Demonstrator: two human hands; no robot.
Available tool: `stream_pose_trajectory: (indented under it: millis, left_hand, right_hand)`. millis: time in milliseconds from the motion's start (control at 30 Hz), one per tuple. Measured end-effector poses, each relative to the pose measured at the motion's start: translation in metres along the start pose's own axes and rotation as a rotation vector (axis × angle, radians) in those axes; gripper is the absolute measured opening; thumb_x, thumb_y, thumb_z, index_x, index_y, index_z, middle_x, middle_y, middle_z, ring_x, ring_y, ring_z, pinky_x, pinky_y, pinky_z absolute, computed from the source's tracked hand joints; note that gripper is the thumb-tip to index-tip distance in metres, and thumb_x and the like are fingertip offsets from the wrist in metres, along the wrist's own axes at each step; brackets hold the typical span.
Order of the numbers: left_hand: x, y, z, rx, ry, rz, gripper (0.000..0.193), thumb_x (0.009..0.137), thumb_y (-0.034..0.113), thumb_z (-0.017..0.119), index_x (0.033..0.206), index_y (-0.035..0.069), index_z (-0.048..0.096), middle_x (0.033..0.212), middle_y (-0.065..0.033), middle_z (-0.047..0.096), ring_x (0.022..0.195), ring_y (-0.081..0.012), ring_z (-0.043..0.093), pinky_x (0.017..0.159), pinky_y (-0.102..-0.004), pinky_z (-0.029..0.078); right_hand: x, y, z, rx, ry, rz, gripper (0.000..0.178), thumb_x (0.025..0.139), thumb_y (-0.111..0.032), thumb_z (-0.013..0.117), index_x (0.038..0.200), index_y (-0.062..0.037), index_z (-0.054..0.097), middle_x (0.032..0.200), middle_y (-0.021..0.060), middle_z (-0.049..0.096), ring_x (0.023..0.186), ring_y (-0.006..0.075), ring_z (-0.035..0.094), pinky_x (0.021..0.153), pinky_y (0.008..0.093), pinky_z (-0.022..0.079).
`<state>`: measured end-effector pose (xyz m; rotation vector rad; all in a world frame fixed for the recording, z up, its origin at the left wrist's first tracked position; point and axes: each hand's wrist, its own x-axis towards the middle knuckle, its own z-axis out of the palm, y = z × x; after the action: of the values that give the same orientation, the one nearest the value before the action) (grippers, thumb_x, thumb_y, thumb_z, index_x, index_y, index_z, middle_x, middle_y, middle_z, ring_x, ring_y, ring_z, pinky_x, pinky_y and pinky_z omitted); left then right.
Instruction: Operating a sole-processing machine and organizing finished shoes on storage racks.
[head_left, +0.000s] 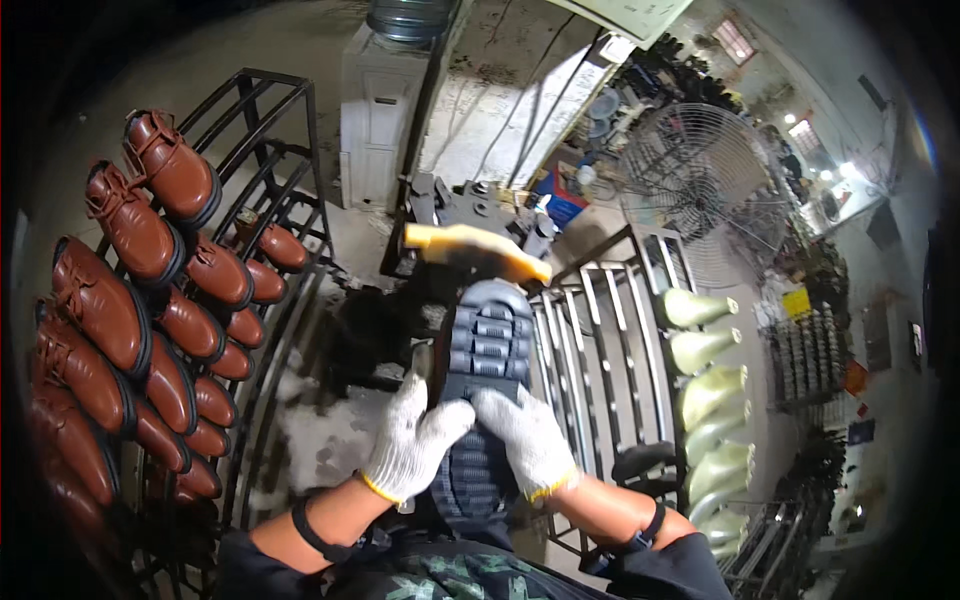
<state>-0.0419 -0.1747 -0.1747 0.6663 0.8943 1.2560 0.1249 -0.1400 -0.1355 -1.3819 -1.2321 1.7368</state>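
A shoe (490,345) is held in front of my body with its black ridged sole facing me and its toe pointing away. My left hand (415,440), in a white knit glove, grips its left side with the thumb on the sole. From the right side, my right hand (525,435), gloved alike, closes on it with its thumb also on the sole. The shoe's upper is mostly hidden behind the sole and my hands. Just beyond the toe end is a curved yellow piece (475,250), slightly blurred; whether it touches the shoe I cannot tell.
On the left, a dark metal rack (265,125) holds rows of brown lace-up shoes (105,305). At right stands a metal-bar rack (600,340) beside several pale green shoe lasts (705,350). Farther off are a large caged fan (700,190) and a white water dispenser (380,120).
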Motion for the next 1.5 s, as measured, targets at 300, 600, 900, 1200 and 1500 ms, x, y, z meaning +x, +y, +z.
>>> stream_pose_trajectory:
  millis: [300,600,900,1200,1500]
  left_hand:
    - [-0.015,-0.014,0.005,-0.065,0.13,-0.156,0.045,0.102,0.003,0.059,0.146,0.002,0.048,0.121,-0.0104,0.067,0.104,-0.016,0.067,0.092,-0.032,0.057]
    - [-0.031,-0.055,-0.013,-0.575,0.152,-0.174,0.049,0.109,0.043,0.048,0.126,-0.001,0.062,0.113,-0.0176,0.072,0.107,-0.0253,0.07,0.1,-0.039,0.056]
    - [-0.021,-0.083,-0.032,0.254,-0.008,0.146,0.034,0.093,0.017,0.076,0.113,-0.004,0.058,0.097,-0.0082,0.079,0.088,-0.0196,0.076,0.086,-0.0352,0.058]
    - [-0.042,-0.077,-0.024,1.53,-0.005,0.985,0.026,0.103,0.014,0.054,0.124,0.004,0.064,0.122,-0.01,0.073,0.111,-0.0238,0.068,0.115,-0.0367,0.04]
    - [0.045,0.079,0.02,0.978,-0.115,0.745,0.065,0.083,0.033,0.079,0.135,-0.003,0.061,0.134,-0.0223,0.064,0.124,-0.0345,0.061,0.109,-0.0386,0.047]
  right_hand:
    - [0.001,-0.002,-0.01,0.246,-0.053,0.067,0.043,0.098,-0.007,0.066,0.14,-0.0015,0.054,0.12,0.005,0.07,0.105,0.0083,0.062,0.096,0.0281,0.051]
    - [-0.028,0.059,0.013,0.23,0.084,-0.099,0.03,0.101,-0.015,0.066,0.127,0.0014,0.067,0.117,0.0073,0.072,0.106,0.0115,0.064,0.097,0.0281,0.049]
    - [-0.016,0.094,0.027,0.136,0.285,-0.362,0.035,0.105,-0.02,0.059,0.129,0.0036,0.069,0.128,0.0134,0.071,0.12,0.0197,0.065,0.108,0.0321,0.046]
    - [-0.026,0.093,0.04,-0.534,0.567,-0.471,0.033,0.104,-0.021,0.047,0.119,-0.0088,0.073,0.117,0.0151,0.073,0.111,0.0308,0.069,0.097,0.0371,0.052]
    - [-0.031,0.103,0.028,-0.522,0.477,-0.382,0.038,0.105,-0.04,0.055,0.121,-0.0094,0.072,0.112,0.0139,0.074,0.101,0.029,0.071,0.092,0.0363,0.054]
